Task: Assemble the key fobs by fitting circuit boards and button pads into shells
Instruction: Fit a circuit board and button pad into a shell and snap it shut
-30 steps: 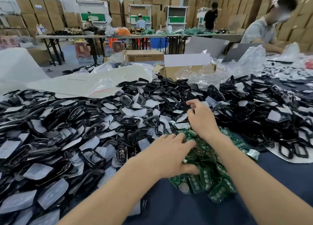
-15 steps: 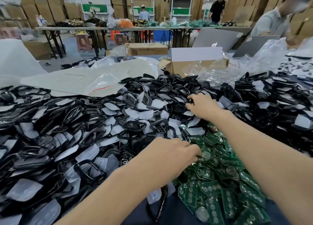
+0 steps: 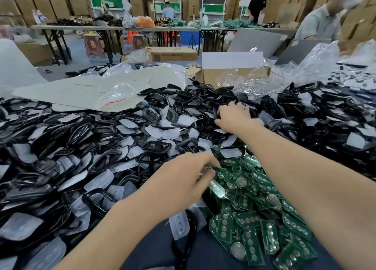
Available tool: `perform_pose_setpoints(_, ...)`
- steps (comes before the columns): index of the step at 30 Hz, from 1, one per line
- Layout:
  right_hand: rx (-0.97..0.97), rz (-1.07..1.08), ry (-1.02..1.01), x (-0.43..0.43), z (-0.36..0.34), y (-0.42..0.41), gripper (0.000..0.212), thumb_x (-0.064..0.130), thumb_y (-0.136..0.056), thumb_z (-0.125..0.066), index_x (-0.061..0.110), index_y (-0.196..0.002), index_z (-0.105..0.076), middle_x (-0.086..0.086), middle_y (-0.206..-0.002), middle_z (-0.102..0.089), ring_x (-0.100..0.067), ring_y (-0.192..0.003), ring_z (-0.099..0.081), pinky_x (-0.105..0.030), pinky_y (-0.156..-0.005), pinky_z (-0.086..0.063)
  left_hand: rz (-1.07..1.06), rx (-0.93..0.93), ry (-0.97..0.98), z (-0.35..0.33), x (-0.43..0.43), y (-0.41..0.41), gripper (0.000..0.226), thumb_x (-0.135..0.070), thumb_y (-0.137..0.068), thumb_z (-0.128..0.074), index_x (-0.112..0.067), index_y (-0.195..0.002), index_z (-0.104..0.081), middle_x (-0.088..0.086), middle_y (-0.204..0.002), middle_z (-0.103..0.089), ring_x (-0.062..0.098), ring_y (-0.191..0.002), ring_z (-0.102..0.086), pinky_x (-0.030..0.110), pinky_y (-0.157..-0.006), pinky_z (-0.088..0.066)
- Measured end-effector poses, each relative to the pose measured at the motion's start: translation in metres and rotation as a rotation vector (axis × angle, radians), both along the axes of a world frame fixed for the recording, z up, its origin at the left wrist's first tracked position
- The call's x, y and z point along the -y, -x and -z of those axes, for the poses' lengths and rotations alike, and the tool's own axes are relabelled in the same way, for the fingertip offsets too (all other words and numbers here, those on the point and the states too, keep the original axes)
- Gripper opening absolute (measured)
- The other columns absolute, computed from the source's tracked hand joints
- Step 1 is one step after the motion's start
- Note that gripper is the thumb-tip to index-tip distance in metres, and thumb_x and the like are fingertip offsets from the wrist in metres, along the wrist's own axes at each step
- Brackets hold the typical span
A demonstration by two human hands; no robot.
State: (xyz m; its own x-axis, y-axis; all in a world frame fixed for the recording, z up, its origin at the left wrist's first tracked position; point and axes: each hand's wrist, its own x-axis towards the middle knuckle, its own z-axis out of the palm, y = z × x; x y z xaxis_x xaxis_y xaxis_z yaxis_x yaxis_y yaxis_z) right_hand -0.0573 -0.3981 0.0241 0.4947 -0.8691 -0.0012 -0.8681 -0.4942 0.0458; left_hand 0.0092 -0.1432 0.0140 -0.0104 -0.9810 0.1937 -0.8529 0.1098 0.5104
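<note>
Though deep in black shells (image 3: 81,137), a dark table (image 3: 154,249) amid stacked cartons (image 3: 61,3).

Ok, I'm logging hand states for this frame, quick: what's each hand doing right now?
Left hand: pinching a green circuit board at the edge of the pile.
Right hand: fingers curled on a black shell in the heap.

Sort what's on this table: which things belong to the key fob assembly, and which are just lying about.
For the job:
black shells
translucent button pads
green circuit boards
left hand, at the boards
right hand, in the shells

Lying about:
cardboard box
plastic bags
cardboard sheet
</note>
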Motion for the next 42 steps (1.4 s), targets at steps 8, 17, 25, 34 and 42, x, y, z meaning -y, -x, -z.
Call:
perform_pose_setpoints(8, 0.111, -0.033, -0.032, -0.012, 0.005, 0.022, 0.036, 0.045, -0.100, -0.051, 0.016, -0.118, -0.062, -0.015, -0.130, -0.057, -0.039, -0.126, -0.048, -0.052, -0.105, -0.040, -0.235, -0.411, 0.190, -0.002, -0.012, -0.015, 0.008, -0.039, -0.098, -0.057, -0.046, -0.101, -0.060, -0.021, -0.090, -0.073, 0.006, -0.081, -0.070, 0.027, -0.074, -0.057)
perform_pose_setpoints(17, 0.231, -0.069, 0.052, -0.016, -0.001, 0.020, 0.031, 0.033, -0.104, -0.045, 0.015, -0.129, -0.050, -0.013, -0.132, -0.055, -0.036, -0.123, -0.049, -0.047, -0.101, -0.042, -0.438, -0.820, 0.223, -0.027, 0.031, -0.055, 0.011, -0.017, -0.101, -0.056, -0.022, -0.103, -0.065, -0.008, -0.081, -0.074, 0.004, -0.067, -0.068, 0.017, -0.059, -0.054)
perform_pose_setpoints(25, 0.240, 0.036, -0.004, 0.015, -0.003, -0.018, 0.055, 0.047, -0.104, -0.045, 0.008, -0.143, -0.044, -0.020, -0.145, -0.046, -0.040, -0.135, -0.041, -0.051, -0.107, -0.036, -0.521, -1.010, 0.260, -0.062, 0.094, -0.098, 0.008, -0.012, -0.101, -0.054, -0.016, -0.096, -0.059, 0.000, -0.075, -0.068, 0.007, -0.053, -0.062, 0.025, -0.055, -0.053)
perform_pose_setpoints(34, 0.362, -0.054, -0.157, 0.026, -0.004, -0.037, 0.031, 0.022, -0.102, -0.054, 0.023, -0.133, -0.050, -0.010, -0.117, -0.065, -0.033, -0.118, -0.052, -0.044, -0.098, -0.043, -0.383, -1.181, 0.192, -0.057, 0.086, -0.086, 0.007, -0.009, -0.103, -0.053, -0.009, -0.105, -0.060, 0.006, -0.083, -0.066, 0.010, -0.062, -0.061, 0.025, -0.063, -0.053)
perform_pose_setpoints(42, 1.257, -0.068, -0.619, -0.051, -0.021, -0.005, 0.036, 0.009, -0.102, -0.057, 0.027, -0.132, -0.051, -0.010, -0.111, -0.061, -0.020, -0.073, -0.070, -0.033, -0.060, -0.061, -0.318, -1.308, 0.269, -0.039, 0.026, -0.066, 0.021, -0.002, -0.098, -0.060, -0.010, -0.117, -0.062, 0.006, -0.088, -0.072, 0.012, -0.076, -0.065, 0.021, -0.074, -0.057)
